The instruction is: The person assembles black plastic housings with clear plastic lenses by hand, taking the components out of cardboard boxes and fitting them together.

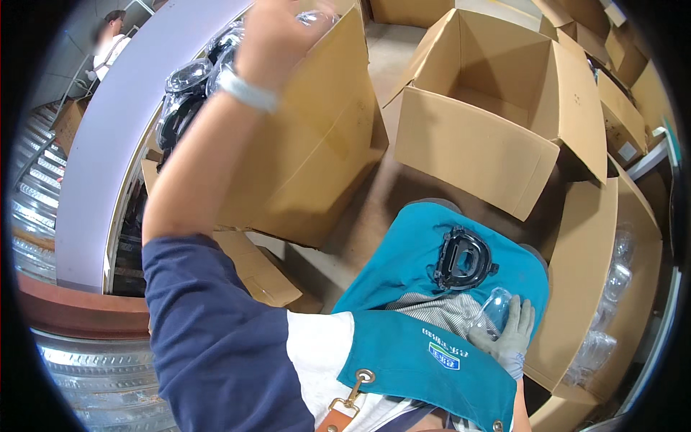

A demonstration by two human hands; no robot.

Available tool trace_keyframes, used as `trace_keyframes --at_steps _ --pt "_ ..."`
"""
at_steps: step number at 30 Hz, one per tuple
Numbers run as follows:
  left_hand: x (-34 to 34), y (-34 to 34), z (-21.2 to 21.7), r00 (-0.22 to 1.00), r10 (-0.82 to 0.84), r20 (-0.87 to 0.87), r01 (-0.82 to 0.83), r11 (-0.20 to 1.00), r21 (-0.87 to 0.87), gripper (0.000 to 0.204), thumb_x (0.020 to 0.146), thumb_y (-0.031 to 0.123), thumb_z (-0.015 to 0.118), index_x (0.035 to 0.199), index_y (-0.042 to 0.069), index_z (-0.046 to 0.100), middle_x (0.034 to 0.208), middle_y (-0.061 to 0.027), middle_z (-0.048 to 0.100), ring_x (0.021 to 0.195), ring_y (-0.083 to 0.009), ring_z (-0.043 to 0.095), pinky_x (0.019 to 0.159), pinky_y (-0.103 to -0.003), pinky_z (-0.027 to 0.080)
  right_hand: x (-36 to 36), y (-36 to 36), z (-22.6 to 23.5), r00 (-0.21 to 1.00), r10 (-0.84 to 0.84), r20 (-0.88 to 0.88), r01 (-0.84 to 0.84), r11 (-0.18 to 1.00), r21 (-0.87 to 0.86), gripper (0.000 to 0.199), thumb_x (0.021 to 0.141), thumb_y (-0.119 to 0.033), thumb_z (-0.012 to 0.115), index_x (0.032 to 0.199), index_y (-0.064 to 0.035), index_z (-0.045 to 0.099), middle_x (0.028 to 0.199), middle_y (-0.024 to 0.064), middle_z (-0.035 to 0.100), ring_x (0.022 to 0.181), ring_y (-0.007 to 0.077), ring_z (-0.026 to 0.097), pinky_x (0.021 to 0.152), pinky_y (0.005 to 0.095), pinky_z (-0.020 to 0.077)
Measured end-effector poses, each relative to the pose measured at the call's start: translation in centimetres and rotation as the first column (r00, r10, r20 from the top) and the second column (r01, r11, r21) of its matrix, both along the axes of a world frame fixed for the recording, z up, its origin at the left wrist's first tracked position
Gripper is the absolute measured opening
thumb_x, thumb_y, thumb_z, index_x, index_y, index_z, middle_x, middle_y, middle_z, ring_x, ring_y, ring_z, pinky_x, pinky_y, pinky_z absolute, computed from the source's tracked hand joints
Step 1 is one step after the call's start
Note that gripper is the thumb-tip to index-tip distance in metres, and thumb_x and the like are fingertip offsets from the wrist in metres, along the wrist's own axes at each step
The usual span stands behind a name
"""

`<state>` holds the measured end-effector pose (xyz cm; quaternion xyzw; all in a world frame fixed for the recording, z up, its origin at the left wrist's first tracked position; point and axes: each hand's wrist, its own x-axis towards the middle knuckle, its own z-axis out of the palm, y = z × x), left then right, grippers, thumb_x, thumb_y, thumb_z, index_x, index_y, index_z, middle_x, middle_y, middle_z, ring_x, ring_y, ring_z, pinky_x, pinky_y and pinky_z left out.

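Observation:
My right hand [502, 340], in a pale grey glove, rests over my lap with its thumb and fingers around a clear curved plastic piece [495, 309]. Beside it, on my teal apron [374, 259], lies a black D-shaped plastic frame [463, 259] with an open middle. My bare left hand [284, 25] reaches up and away, blurred by motion and partly cut off at the top edge. It is over a tall cardboard box [317, 144], near several black parts in clear plastic wrap [188, 75]. Whether it holds anything does not show.
A large open carton [475, 147] stands ahead. At the right, another box [586, 273] contains clear wrapped pieces [612, 288]. On the left a pale curved table edge [93, 187] runs by metal rollers [93, 367]. A person [111, 43] is at the far left.

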<state>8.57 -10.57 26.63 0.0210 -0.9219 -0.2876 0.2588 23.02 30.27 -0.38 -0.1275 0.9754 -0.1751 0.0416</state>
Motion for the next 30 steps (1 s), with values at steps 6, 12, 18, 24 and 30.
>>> trace_keyframes --at_steps 6,12,18,24,30 --pt "6.6 8.2 -13.4 0.71 -0.621 0.331 0.7 0.576 -0.421 0.035 0.069 0.027 0.072 0.093 0.006 0.059 0.093 -0.0107 0.06 0.095 -0.0289 0.058 0.082 -0.04 0.045 -1.7 1.0 3.2 0.991 0.131 0.03 -0.131 0.991 -0.014 0.094 0.064 -0.051 0.075 0.133 0.0016 0.041 0.133 0.0321 0.04 0.124 0.0519 0.035 0.102 0.0564 0.032" --pt "3.8 12.3 -28.2 0.677 -0.337 0.654 0.376 0.923 0.087 0.052 0.081 0.037 0.066 0.112 -0.005 0.056 0.11 -0.022 0.06 0.105 -0.0373 0.054 0.092 -0.042 0.043 -1.5 1.3 0.4 0.91 0.37 -0.186 -0.359 0.929 0.095 0.091 0.063 -0.051 0.075 0.132 -0.0001 0.043 0.133 0.0312 0.04 0.123 0.0517 0.036 0.103 0.055 0.0319" --pt "5.2 16.2 -31.3 0.861 -0.378 0.339 0.176 0.849 0.499 0.052 0.073 0.018 0.074 0.115 -0.002 0.05 0.104 -0.0176 0.063 0.092 -0.0318 0.06 0.083 -0.039 0.048 -1.0 2.9 0.6 0.998 -0.011 0.054 0.015 0.997 -0.069 0.095 0.064 -0.054 0.074 0.137 -0.005 0.039 0.141 0.0306 0.032 0.13 0.0493 0.03 0.107 0.0529 0.0282" --pt "8.2 16.5 -27.8 0.591 -0.742 0.317 0.59 0.665 0.457 0.052 0.072 0.011 0.073 0.119 0.003 0.052 0.107 -0.0166 0.061 0.101 -0.0332 0.058 0.09 -0.037 0.046 0.4 4.0 0.2 0.98 -0.129 0.151 0.152 0.977 -0.147 0.092 0.067 -0.045 0.074 0.139 -0.0038 0.035 0.142 0.0328 0.026 0.132 0.0485 0.026 0.109 0.0517 0.0255" --pt "7.9 15.1 -22.0 0.495 -0.84 0.222 0.858 0.513 0.026 0.042 0.065 -0.006 0.067 0.105 0.006 0.064 0.1 -0.0084 0.064 0.091 -0.0257 0.062 0.079 -0.034 0.05 0.1 3.4 -1.0 0.973 -0.224 -0.061 0.217 0.971 -0.099 0.088 0.07 -0.044 0.072 0.138 -0.0011 0.035 0.139 0.0286 0.033 0.131 0.0436 0.03 0.107 0.051 0.0285"
